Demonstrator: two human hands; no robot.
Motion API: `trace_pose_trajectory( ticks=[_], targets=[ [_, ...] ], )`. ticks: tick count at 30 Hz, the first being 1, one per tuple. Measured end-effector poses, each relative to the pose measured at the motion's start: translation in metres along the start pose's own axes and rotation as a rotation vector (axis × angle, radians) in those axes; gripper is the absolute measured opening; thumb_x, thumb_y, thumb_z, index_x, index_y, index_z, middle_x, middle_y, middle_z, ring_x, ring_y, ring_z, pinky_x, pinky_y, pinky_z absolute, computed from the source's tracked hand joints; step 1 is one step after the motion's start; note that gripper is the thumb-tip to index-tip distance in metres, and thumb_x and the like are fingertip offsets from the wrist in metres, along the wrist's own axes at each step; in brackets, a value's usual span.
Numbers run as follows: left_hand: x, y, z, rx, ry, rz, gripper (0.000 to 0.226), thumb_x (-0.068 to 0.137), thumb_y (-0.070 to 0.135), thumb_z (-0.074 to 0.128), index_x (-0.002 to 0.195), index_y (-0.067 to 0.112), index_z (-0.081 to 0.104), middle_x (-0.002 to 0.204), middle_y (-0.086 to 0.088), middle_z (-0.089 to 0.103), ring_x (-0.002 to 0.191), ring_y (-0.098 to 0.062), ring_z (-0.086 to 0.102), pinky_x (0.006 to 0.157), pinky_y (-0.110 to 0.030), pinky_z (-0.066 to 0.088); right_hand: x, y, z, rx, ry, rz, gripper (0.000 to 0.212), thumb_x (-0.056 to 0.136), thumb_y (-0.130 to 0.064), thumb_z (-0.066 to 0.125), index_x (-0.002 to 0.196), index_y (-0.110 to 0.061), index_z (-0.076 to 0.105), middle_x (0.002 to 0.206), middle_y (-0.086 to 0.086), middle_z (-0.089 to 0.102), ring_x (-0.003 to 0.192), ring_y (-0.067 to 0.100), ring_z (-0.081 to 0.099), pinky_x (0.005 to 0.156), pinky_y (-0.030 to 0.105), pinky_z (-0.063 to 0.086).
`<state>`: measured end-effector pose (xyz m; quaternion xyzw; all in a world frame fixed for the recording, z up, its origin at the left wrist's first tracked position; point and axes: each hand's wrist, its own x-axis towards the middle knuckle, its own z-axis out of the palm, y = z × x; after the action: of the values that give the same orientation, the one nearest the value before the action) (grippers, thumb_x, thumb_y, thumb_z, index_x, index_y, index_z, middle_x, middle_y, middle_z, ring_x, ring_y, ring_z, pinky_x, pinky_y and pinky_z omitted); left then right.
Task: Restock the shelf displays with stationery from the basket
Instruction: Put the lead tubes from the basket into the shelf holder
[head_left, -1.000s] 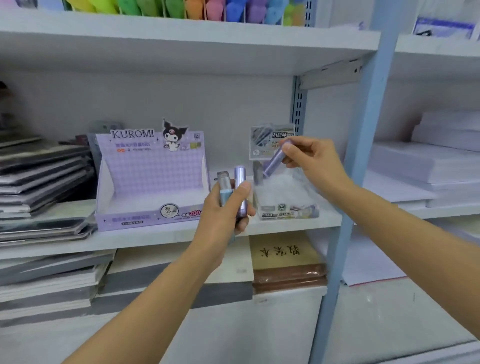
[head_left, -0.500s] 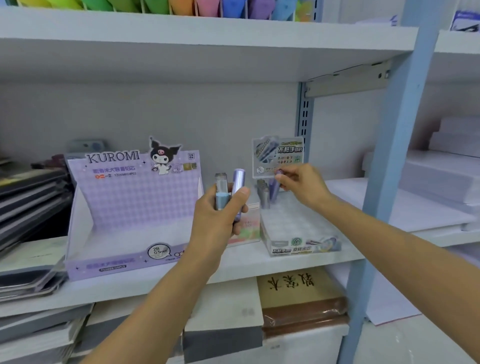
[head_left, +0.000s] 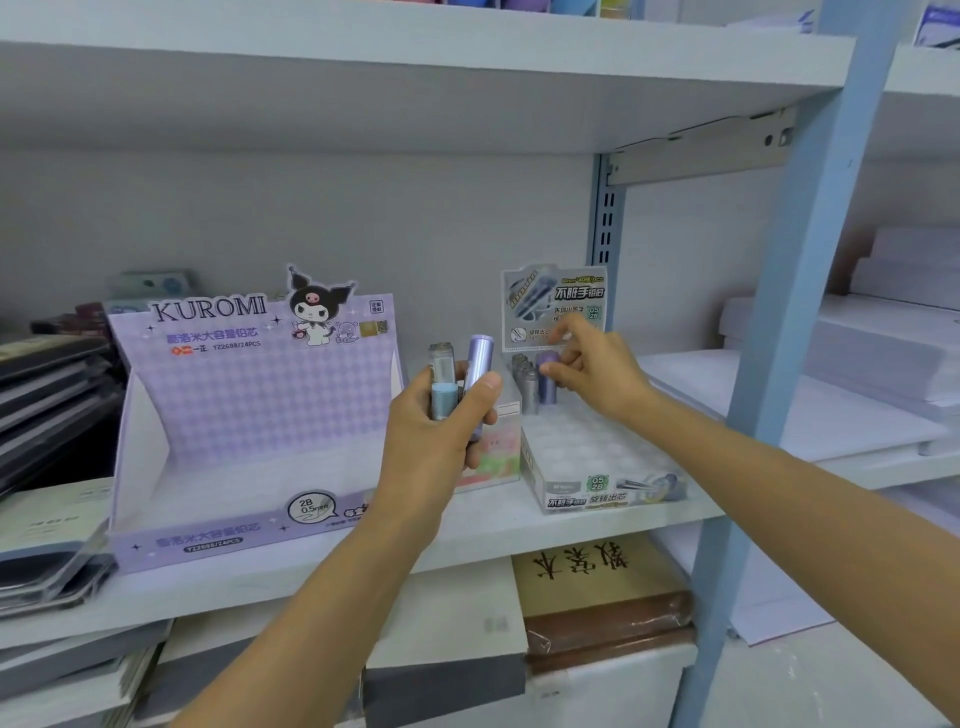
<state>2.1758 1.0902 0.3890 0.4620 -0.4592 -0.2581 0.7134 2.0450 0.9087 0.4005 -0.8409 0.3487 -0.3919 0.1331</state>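
Observation:
My left hand (head_left: 441, 421) grips two upright lead tubes, a grey-and-blue one (head_left: 442, 384) and a purple one (head_left: 478, 369), in front of the shelf. My right hand (head_left: 592, 369) reaches to the back row of the small white display tray (head_left: 597, 457). Its fingertips pinch the top of a purple tube (head_left: 546, 382) standing in a slot. A few grey tubes (head_left: 525, 382) stand beside it. The rest of the tray's slots look empty.
A large purple Kuromi display box (head_left: 249, 415) stands to the left, its inside bare. A small pastel box (head_left: 493, 452) sits between the two displays. Notebooks (head_left: 47, 395) are stacked at far left, paper reams (head_left: 852, 374) at right. A blue shelf post (head_left: 795, 312) rises beside my right arm.
My right hand carried the purple tube down into the tray's back row, where it now stands upright. My left hand kept its two tubes. The view moved closer to the shelf.

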Motion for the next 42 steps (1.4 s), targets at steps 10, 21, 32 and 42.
trace_pose_trajectory(
  ticks=[10,21,32,42],
  targets=[
    [-0.004,0.006,0.003,0.05,-0.06,-0.012,0.015,0.084,0.028,0.072,0.092,0.019,0.063,0.061,0.005,0.063,0.045,-0.007,0.044,0.044,-0.018,0.042,-0.01,-0.038,-0.03,0.375,0.007,-0.061,0.019,0.095,-0.026,0.059,0.1,-0.011,0.07,0.088,0.0,0.069,0.068,0.011,0.059,0.065,0.024,0.049],
    [-0.019,0.024,0.008,0.054,-0.056,0.065,0.019,0.081,0.014,0.075,0.096,0.023,0.068,0.056,0.014,0.055,0.045,-0.002,0.046,0.043,-0.015,0.04,-0.049,-0.072,-0.051,0.983,-0.069,-0.047,0.01,0.089,-0.008,0.063,0.094,-0.001,0.067,0.074,0.01,0.067,0.06,0.015,0.062,0.062,0.021,0.055],
    [-0.027,0.038,0.012,0.0,0.056,0.135,0.007,0.084,0.024,0.072,0.081,0.019,0.069,0.042,0.01,0.045,0.037,-0.004,0.035,0.036,-0.014,0.032,-0.078,-0.076,-0.043,0.899,-0.386,-0.082,0.033,0.083,-0.041,0.065,0.099,-0.012,0.069,0.092,0.008,0.074,0.085,0.024,0.071,0.075,0.026,0.056],
    [-0.024,0.034,0.017,0.106,-0.055,0.057,0.003,0.089,0.021,0.068,0.09,0.02,0.071,0.048,0.012,0.043,0.039,-0.004,0.035,0.04,-0.014,0.031,-0.066,-0.085,-0.055,0.773,-0.109,-0.136,0.011,0.083,-0.015,0.072,0.094,-0.019,0.073,0.088,0.004,0.073,0.081,0.01,0.067,0.072,0.02,0.053]
  ],
)
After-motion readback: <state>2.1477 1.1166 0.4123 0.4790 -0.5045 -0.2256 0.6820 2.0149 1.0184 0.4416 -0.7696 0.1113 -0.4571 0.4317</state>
